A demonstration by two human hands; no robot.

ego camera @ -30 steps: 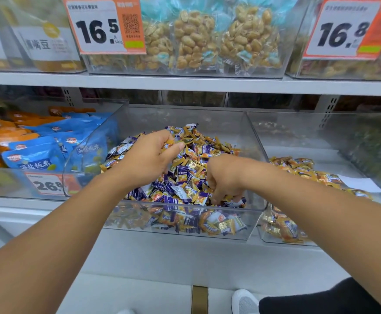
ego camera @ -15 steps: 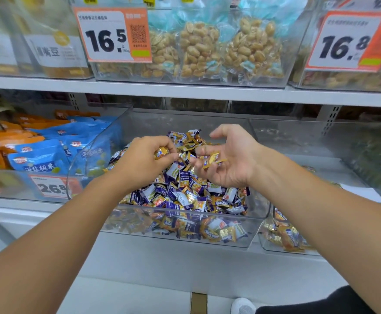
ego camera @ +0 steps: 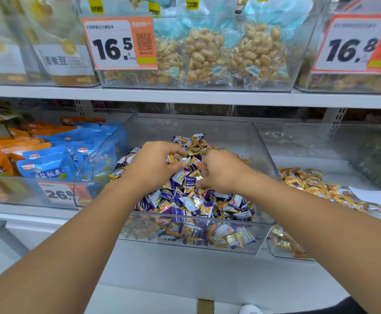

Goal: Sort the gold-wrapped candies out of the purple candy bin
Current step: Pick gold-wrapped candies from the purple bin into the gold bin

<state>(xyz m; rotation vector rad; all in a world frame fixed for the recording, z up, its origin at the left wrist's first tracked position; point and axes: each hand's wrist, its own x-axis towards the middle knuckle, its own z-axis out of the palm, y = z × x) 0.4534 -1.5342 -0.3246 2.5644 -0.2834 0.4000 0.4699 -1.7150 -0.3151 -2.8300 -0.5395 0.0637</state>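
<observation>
From the head view, a clear plastic bin (ego camera: 185,240) sits at the middle of the lower shelf, its low front wall facing the person and its taller side walls rising toward the back; inside it lies a heap of purple-wrapped candies (ego camera: 186,201) with gold-wrapped candies (ego camera: 198,143) mixed in, most thickly at the top rear of the pile. Both forearms reach over the front wall into the bin. The left hand (ego camera: 155,165) rests on the upper left of the heap with its fingers curled, the fingertips pinching a gold wrapper (ego camera: 170,158) at the pile's crest. The right hand (ego camera: 222,172) is just beside it, knuckles up and fingers curled down into the candies, thumb and fingers closed on wrappers underneath, though which piece it grips cannot be told. The two hands are close together, with only a narrow strip of candies between them. To the right, past the shared clear wall, a neighbouring bin (ego camera: 298,152) holds a looser spread of gold candies (ego camera: 316,184) along its left and front, with bare floor behind and a white paper slip (ego camera: 371,197) near its right side. To the left, another bin holds blue snack bags (ego camera: 46,164) and orange ones. The upper shelf edge (ego camera: 185,97) hangs over the back of the bins, carrying bagged peanuts (ego camera: 207,55) and price tags (ego camera: 119,43).
</observation>
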